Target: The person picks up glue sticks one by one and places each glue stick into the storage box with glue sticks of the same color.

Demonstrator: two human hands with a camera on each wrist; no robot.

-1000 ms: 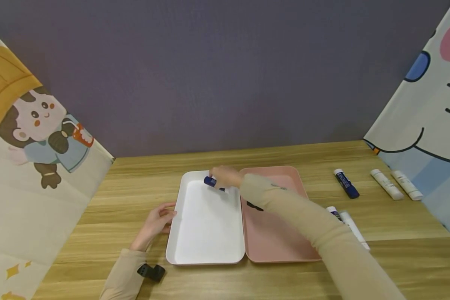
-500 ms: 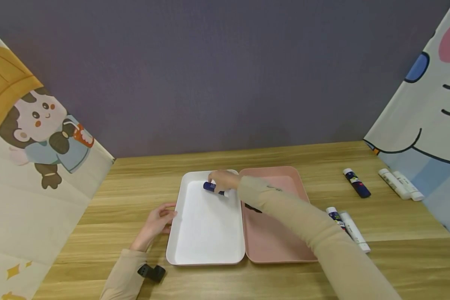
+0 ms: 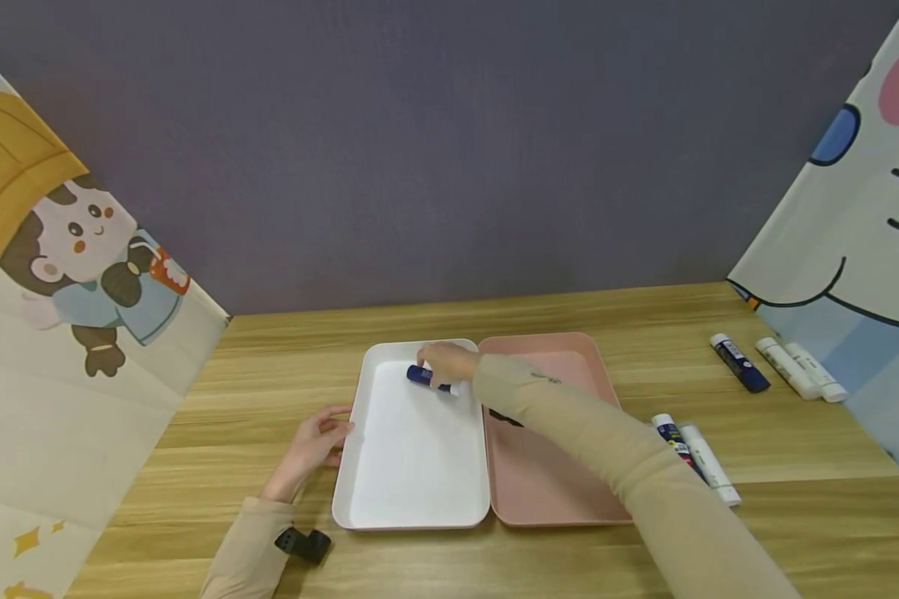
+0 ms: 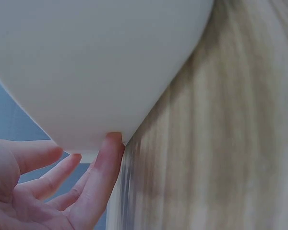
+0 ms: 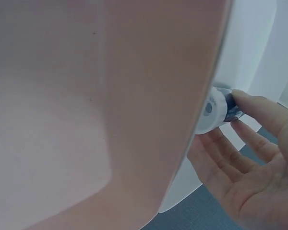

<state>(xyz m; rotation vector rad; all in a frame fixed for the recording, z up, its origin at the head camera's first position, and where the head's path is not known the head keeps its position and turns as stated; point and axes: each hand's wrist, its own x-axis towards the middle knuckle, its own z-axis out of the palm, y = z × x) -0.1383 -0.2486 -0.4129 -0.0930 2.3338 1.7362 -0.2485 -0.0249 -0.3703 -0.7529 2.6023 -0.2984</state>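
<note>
In the head view my right hand holds a dark blue glue stick low over the far end of the white tray. The right wrist view shows my thumb and fingers around the glue stick, its white end turned towards the pink tray. My left hand is at the white tray's left edge. The left wrist view has its fairly straight fingertips touching the tray's outer wall.
The pink tray stands against the white one, partly under my right arm. On the right side of the table lie a blue glue stick, two white ones, and a blue-and-white pair.
A loose blue glue stick on the right has rolled rightward towards the white pair, where one white stick also shifted right. My right hand lowered its stick slightly; my left hand stayed still.
</note>
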